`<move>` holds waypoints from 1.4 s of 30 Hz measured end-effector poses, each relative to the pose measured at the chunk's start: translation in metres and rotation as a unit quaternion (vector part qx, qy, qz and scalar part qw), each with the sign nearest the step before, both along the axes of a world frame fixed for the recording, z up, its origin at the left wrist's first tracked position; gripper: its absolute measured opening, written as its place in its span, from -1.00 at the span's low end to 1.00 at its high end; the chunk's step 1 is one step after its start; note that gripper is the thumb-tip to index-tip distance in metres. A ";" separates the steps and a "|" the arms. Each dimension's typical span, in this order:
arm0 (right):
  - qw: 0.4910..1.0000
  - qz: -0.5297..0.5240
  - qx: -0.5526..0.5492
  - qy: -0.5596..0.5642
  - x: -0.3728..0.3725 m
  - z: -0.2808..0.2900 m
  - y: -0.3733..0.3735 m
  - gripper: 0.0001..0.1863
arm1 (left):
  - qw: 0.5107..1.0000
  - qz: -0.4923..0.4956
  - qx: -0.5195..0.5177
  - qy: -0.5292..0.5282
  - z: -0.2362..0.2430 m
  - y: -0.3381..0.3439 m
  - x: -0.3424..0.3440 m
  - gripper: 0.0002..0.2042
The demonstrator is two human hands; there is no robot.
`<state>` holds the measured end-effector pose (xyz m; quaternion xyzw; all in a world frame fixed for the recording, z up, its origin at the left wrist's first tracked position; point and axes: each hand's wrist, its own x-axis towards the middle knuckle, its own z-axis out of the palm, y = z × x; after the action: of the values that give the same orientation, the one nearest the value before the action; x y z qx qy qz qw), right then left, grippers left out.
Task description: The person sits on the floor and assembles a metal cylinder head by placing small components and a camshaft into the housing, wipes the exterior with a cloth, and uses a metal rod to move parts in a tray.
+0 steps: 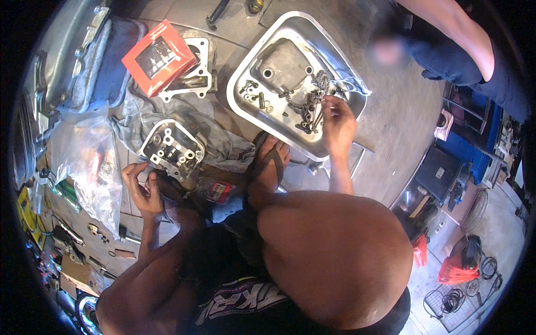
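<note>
My right hand (337,124) reaches into a steel tray (251,132), its fingers pinched on small metal parts (319,85) at the right side. An engine cover (285,58) and several small loose parts (254,95) lie in that tray. My left hand (144,187) is curled just below and left of a cylinder head (172,146), which rests on a grey rag (229,145); what its fingers hold, if anything, is unclear. A red box (142,67) sits on a metal gasket (198,95) at the upper left.
A clear plastic bag (89,167) and metal casings (97,67) are at the left. Another person's arm (458,28) enters at upper right. My knee and foot border the tray. Blue equipment (474,139), red bags (458,271) and a wire rack (452,301) lie to the right.
</note>
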<state>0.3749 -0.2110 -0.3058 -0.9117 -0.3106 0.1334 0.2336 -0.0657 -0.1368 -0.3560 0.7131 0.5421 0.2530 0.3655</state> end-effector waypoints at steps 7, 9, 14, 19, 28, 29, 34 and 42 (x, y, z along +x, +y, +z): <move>0.984 0.092 -0.142 -0.044 0.028 -0.009 -0.027 -0.83 | 0.999 0.009 0.020 0.029 0.009 0.000 0.001 -0.79; 0.982 0.129 -0.140 -0.003 0.026 -0.016 -0.034 -0.81 | 0.999 0.014 0.016 0.027 0.011 0.000 0.003 -0.80; 0.975 0.181 -0.111 -0.063 -0.010 -0.021 -0.026 -0.79 | 1.000 0.014 0.014 0.017 0.010 0.001 0.007 -0.81; 0.973 0.180 -0.096 -0.109 -0.008 -0.047 -0.030 -0.76 | 0.999 0.007 0.034 0.016 0.010 0.003 0.007 -0.79; 0.984 0.107 -0.128 0.054 -0.005 -0.031 -0.022 -0.68 | 0.998 0.042 0.033 0.015 0.010 0.003 0.002 -0.79; 0.983 0.061 -0.105 0.140 -0.007 -0.026 -0.017 -0.68 | 0.998 0.043 0.036 0.009 0.009 0.005 0.003 -0.79; 0.955 0.118 -0.039 0.269 -0.052 0.007 0.007 -0.76 | 0.995 0.072 0.064 0.010 0.007 0.010 -0.004 -0.79; 0.905 0.369 0.044 0.208 -0.166 0.016 0.057 -0.73 | 0.996 -0.033 -0.012 -0.080 0.031 0.056 0.019 -0.82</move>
<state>0.2090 -0.1542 -0.2898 -0.6726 -0.5745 0.3825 0.2669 -0.0462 -0.0804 -0.3252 0.7040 0.4900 0.2904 0.4242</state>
